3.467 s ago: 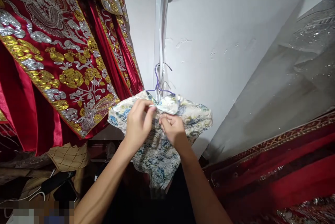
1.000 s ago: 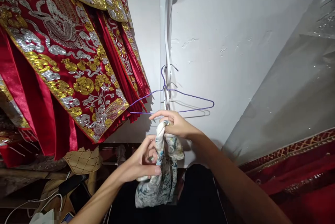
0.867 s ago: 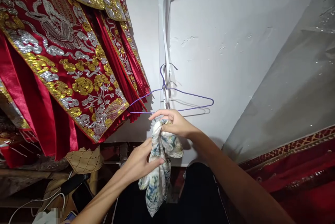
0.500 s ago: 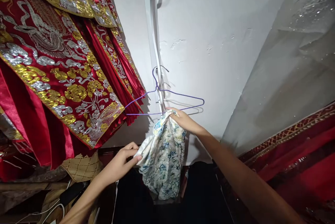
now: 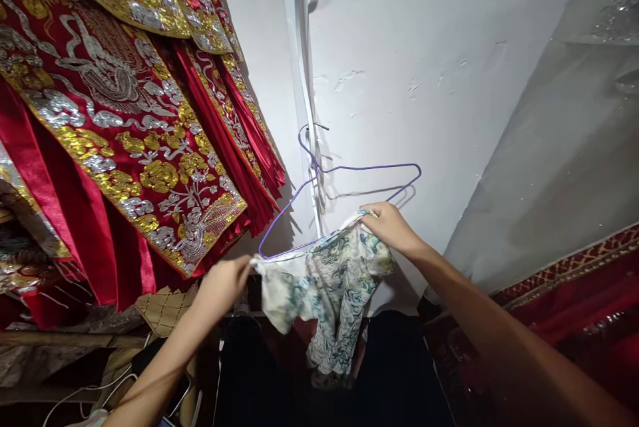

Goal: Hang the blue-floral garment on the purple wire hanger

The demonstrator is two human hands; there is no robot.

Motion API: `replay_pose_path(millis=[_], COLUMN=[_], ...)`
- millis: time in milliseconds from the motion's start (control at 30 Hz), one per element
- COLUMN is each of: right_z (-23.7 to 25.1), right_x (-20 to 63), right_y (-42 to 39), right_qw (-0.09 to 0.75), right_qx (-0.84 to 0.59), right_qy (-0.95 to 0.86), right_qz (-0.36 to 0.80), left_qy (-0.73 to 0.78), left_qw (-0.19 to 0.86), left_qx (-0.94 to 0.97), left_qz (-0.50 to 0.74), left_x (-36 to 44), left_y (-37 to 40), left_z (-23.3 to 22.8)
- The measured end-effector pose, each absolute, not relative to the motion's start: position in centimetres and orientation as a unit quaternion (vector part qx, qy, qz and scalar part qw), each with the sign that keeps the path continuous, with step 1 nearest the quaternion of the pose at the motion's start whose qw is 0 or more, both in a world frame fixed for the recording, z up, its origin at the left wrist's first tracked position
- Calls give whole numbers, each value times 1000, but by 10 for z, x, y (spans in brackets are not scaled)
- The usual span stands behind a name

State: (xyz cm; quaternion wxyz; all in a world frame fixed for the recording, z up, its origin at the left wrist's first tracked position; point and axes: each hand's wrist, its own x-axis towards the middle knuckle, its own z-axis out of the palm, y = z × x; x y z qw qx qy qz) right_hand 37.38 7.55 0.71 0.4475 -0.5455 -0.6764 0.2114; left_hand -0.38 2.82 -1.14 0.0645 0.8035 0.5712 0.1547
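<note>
A white garment with a blue and green floral print point(image 5: 339, 271) hangs stretched between my two hands, just below a purple wire hanger point(image 5: 369, 167). My left hand point(image 5: 224, 284) is closed on the garment's left upper corner, close to the hanger's lower left end. On the other side, my right hand point(image 5: 392, 224) pinches its upper right edge, below the hanger's right arm. The hanger hooks onto a white vertical strip point(image 5: 305, 81) at the wall and tilts down to the left. Part of its lower bar is hidden behind the cloth.
Red garments with gold and silver embroidery point(image 5: 160, 174) hang at the left. Behind is a white wall point(image 5: 399, 28). A sheer sparkling fabric point(image 5: 564, 128) and a red cloth with a patterned border point(image 5: 574, 281) are at the right. White cables point(image 5: 94, 388) lie at lower left.
My hands have moved apart, left hand up and to the left, right hand to the right, spreading the garment's upper edge. The hanger has tilted, its left end lower.
</note>
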Motion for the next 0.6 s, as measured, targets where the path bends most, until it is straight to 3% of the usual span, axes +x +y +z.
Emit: replay_pose_path(millis=[200,600], right_z=[3,2], right_x=[371,368], right_y=[60,57], right_qw=[431,420], right_qx=[-539,-576], right_qy=[-693,-673], right_qz=[209,196], left_qy=[524,560], left_qw=[64,123], left_qx=[777,774], left_qz=[344,269], left_x=[3,-34], left_y=[33,0], left_z=[23,9])
